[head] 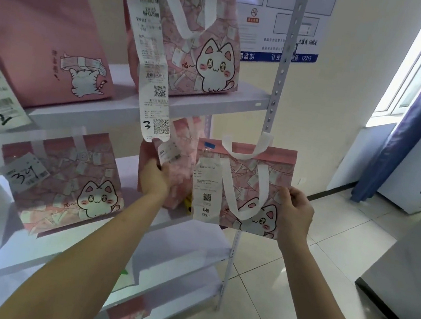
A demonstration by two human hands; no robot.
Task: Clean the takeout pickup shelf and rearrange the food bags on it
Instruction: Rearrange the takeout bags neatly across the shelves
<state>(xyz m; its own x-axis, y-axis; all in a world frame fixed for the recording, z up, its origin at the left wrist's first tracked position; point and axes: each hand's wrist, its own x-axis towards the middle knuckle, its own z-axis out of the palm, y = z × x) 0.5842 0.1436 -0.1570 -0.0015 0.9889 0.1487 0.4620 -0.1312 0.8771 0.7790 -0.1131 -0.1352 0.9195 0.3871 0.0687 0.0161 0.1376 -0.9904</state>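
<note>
Your right hand (295,215) pinches the right edge of a flat pink cat-print tote bag with white strap handles (243,187), holding it upright in the air just off the right end of the white metal shelf unit (130,111), in front of its perforated grey upright post (280,69). A white receipt marked 046 (207,188) hangs down the bag's left side. Your left hand (154,178) grips a second pink bag (177,181) standing at the right end of the unit's middle board. Above it, on the top board, stands a taller pink cat-print bag (193,36) with a long receipt marked 3 (154,71).
</note>
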